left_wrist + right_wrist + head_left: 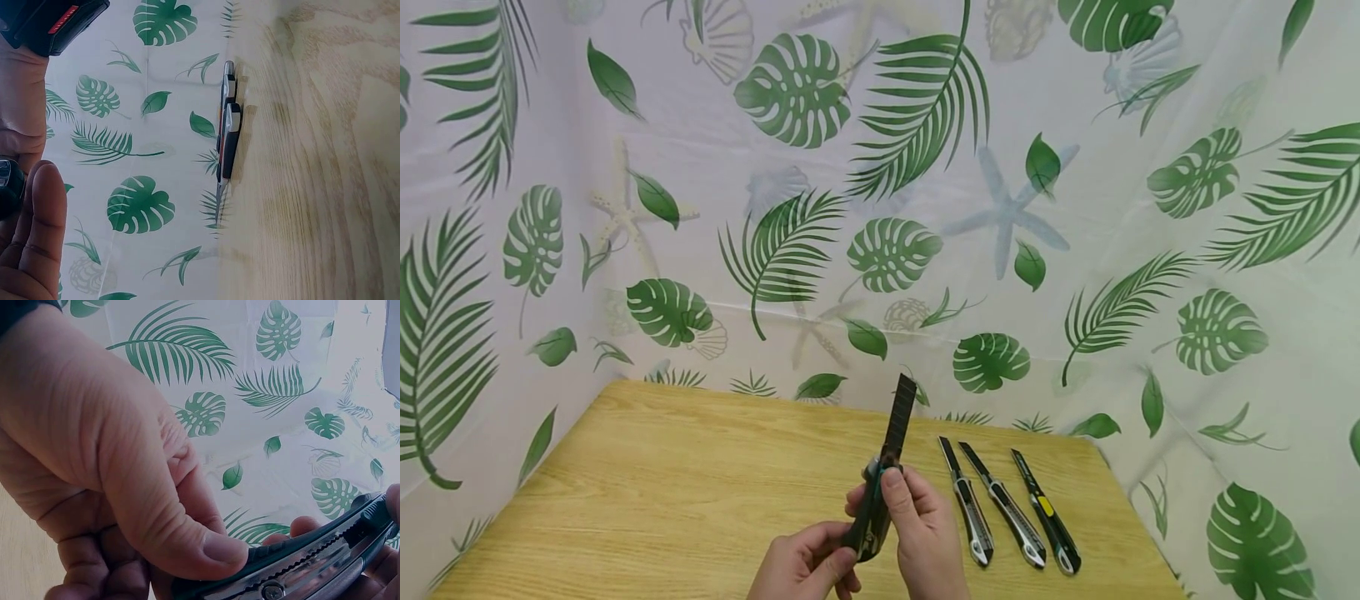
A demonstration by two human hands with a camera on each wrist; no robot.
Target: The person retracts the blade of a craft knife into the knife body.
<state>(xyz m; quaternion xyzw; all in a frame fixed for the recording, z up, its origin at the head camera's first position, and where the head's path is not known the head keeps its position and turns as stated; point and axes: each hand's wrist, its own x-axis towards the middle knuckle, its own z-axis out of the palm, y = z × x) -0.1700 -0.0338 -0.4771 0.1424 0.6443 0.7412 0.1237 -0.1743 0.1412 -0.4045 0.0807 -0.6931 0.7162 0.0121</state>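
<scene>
Both hands hold one snap-off utility knife (871, 512) upright above the table, its long dark segmented blade (900, 412) pointing up and away. My left hand (799, 565) pinches the tail end of the handle between thumb and fingers. Higher up, near the blade, my right hand (928, 533) grips the handle with its thumb laid along it. In the right wrist view the toothed metal channel (275, 569) of the handle shows beside the right thumb (219, 550). Only a small dark part of the knife (9, 187) appears at the edge of the left wrist view.
Right of the hands, three more utility knives lie side by side: one nearest (972, 517), a middle one (1011, 512), and one with a yellow slider (1051, 517). They rest on the wood-grain table (662, 483). A leaf-patterned curtain (820, 258) surrounds the table.
</scene>
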